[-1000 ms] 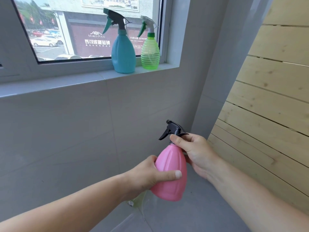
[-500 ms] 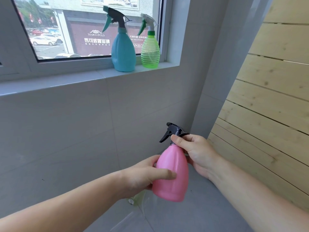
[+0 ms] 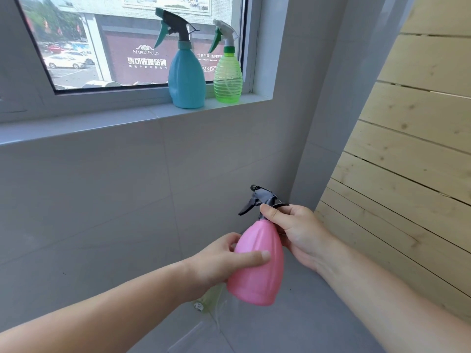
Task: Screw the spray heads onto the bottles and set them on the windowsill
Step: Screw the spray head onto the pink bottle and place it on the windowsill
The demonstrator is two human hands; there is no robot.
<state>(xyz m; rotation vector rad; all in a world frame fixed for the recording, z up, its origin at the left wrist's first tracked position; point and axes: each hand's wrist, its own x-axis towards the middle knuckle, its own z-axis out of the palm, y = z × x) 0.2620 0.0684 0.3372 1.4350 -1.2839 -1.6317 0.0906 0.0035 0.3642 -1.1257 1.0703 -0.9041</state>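
I hold a pink bottle [image 3: 260, 271] upright in front of me, below the windowsill [image 3: 76, 126]. My left hand [image 3: 219, 261] wraps its body from the left, thumb across the front. My right hand [image 3: 298, 233] grips the neck just under the black spray head [image 3: 260, 198], which sits on top with its trigger pointing left. On the sill stand a blue bottle [image 3: 187, 75] with a dark green-and-black spray head and, touching its right side, a clear green ribbed bottle [image 3: 227, 77] with a white-and-green head.
The window [image 3: 127, 42] is behind the sill, with a long bare stretch of sill left of the blue bottle. A light wooden slatted panel [image 3: 407, 161] leans at the right. A clear bottle-like object [image 3: 209, 301] lies low behind the pink bottle, mostly hidden.
My left hand has shifted its grip on the pink bottle, the thumb sliding back across the front. The bottle stays at about the same place; the right hand holds the neck.
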